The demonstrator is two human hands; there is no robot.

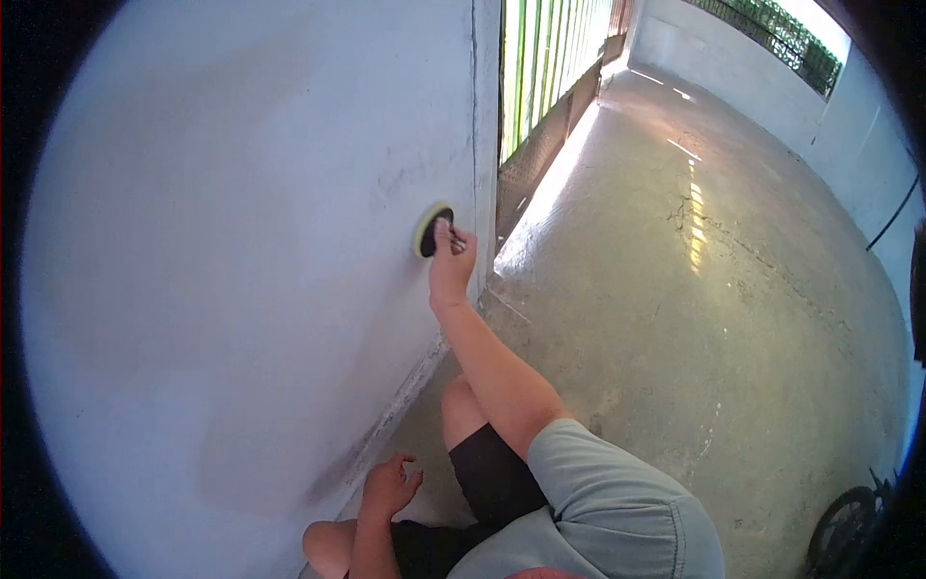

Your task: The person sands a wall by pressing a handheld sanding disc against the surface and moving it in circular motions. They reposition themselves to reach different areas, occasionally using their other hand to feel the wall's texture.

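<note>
My right hand point(453, 262) grips a round scrubbing pad point(436, 230) with a black back and a yellow-green rim. The pad's face is against or very close to the white wall point(241, 241), near its right-hand corner, and that face is hidden. Faint grey smudges point(410, 169) mark the wall just above the pad. Low down, beside the wall's foot, my left hand point(391, 485) hangs over my knee. Its fingers are loosely bent and apart, with nothing in them.
A barred metal gate point(555, 68) stands past the wall's corner. Cracked concrete floor point(752, 357) stretches to the right, up to another white wall point(762, 77). A wheel point(841, 531), perhaps a bicycle's, is at the lower right. My bent knees are close to the wall.
</note>
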